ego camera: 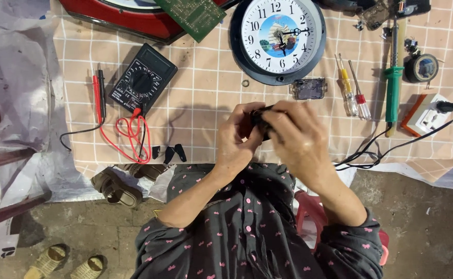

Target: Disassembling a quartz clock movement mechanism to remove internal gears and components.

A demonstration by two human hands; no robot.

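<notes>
Both my hands meet over the middle of the checked cloth [206, 82]. My left hand [235, 139] and my right hand [298, 138] grip one small black part [260, 120] between their fingers; most of it is hidden. Just beyond my hands lies a small clear plastic casing [308, 88]. A round wall clock [280, 37] with a dark rim and a ship picture lies face up behind it. A tiny metal ring [245, 82] rests by the clock's rim.
A black multimeter [143, 80] with red and black leads [129, 133] lies left. Small black pieces [168, 153] sit near the cloth's edge. Two screwdrivers [353, 93], a green soldering iron [393, 85], a tape roll [422, 67] and a power socket [427, 114] lie right. A green circuit board [193, 15] is at top.
</notes>
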